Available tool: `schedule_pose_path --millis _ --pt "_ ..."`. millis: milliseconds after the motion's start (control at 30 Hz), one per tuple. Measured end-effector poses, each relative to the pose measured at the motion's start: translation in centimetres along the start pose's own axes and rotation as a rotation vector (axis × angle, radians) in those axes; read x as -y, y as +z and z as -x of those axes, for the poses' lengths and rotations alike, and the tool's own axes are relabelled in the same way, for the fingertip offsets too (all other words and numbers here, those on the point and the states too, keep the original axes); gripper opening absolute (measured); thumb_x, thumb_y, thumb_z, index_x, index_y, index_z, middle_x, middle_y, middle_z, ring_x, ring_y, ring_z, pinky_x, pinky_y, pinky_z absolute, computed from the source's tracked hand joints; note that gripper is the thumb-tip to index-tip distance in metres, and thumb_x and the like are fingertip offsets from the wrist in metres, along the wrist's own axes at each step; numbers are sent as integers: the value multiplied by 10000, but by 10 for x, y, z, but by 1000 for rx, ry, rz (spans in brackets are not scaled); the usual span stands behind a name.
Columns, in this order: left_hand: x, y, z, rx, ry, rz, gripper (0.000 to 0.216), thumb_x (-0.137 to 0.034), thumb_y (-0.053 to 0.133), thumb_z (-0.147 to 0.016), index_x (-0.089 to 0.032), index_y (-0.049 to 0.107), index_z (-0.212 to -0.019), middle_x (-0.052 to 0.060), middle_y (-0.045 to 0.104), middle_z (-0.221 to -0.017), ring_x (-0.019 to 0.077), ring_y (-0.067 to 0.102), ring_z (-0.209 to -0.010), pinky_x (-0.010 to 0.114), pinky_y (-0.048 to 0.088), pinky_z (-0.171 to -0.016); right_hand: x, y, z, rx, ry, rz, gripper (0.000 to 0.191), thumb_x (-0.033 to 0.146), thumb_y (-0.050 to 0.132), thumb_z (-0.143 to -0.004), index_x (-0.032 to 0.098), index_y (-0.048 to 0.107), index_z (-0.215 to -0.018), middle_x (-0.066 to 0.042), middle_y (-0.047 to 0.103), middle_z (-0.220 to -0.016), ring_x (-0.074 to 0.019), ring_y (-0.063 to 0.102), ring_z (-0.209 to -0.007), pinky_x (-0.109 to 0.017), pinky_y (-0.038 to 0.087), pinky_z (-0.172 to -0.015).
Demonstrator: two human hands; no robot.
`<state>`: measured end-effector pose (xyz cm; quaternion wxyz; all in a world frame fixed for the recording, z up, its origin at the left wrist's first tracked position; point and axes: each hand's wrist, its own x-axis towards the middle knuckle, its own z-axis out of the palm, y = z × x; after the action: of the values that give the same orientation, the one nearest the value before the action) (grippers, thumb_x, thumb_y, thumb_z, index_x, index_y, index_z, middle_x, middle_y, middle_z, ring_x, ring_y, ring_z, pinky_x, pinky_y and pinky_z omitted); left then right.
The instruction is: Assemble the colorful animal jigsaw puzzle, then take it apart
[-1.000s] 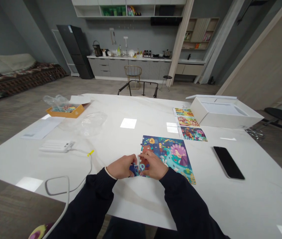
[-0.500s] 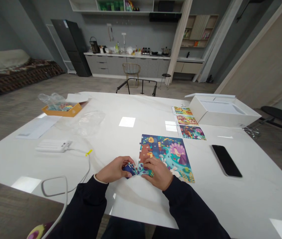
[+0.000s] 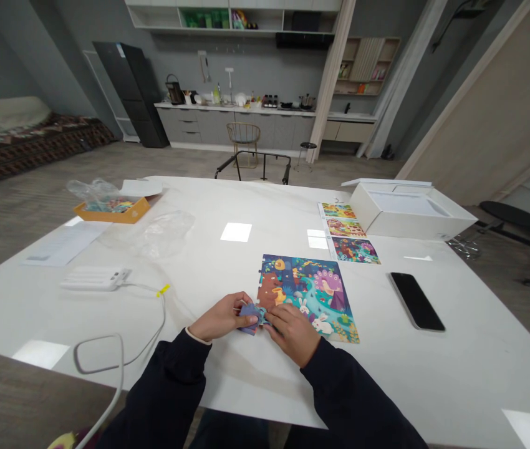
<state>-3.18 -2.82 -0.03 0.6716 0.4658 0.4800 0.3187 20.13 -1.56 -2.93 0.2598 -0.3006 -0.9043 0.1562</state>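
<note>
An animal-scene jigsaw puzzle (image 3: 309, 284) lies on the white table, with a bear, rabbits and a pink peacock on it. Just off its lower left corner, my left hand (image 3: 222, 319) grips a small stack of jigsaw pieces (image 3: 248, 310), purple-blue on the visible side, with the thumb on top. My right hand (image 3: 297, 333) reaches in from the other side and partly covers the puzzle's lower left corner. Its thumb and fingers pinch at a teal jigsaw piece (image 3: 262, 315) beside the stack. Fingers hide part of that piece's outline.
Right of the puzzle lies a black phone (image 3: 417, 301). Behind it are a picture sheet (image 3: 346, 227) and a white box (image 3: 408, 209). At left sit a power bank (image 3: 91, 279) with a cable (image 3: 162, 312), a paper sheet (image 3: 63, 243), clear plastic (image 3: 166, 231) and an orange tray (image 3: 113, 213).
My right fingers have come off the puzzle's lower left area toward the pieces in my left hand. The stack has turned, showing a flatter purple-blue face. The view has shifted slightly.
</note>
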Motion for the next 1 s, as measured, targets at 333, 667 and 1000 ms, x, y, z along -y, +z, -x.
schedule_pose_path --millis 333,667,1000 --pt "-1 5 -13 -2 9 -36 536 -457 917 -658 -169 537 -903 -26 679 -726 158 700 -680 307 561 -675 3 -6 -2 8 121 -170 388 291 764 -860 214 613 -1209 -98 702 -1156 -291 607 -1099 -460 509 -944" --pt "-14 1 7 -30 11 -134 551 -529 868 -718 -99 673 -1002 63 710 -804 192 702 -744 353 565 -741 -10 -16 6 -90 179 -253 565 307 836 -794 255 580 -1294 -108 677 -1236 -309 605 -1177 -506 479 -1031" --pt "-1 11 10 -31 -10 -60 574 -606 829 -739 -134 605 -975 37 675 -818 198 712 -784 349 583 -733 -19 -24 26 23 216 -36 421 346 830 -820 221 717 -1205 -126 690 -1263 -333 594 -1168 -534 492 -992"
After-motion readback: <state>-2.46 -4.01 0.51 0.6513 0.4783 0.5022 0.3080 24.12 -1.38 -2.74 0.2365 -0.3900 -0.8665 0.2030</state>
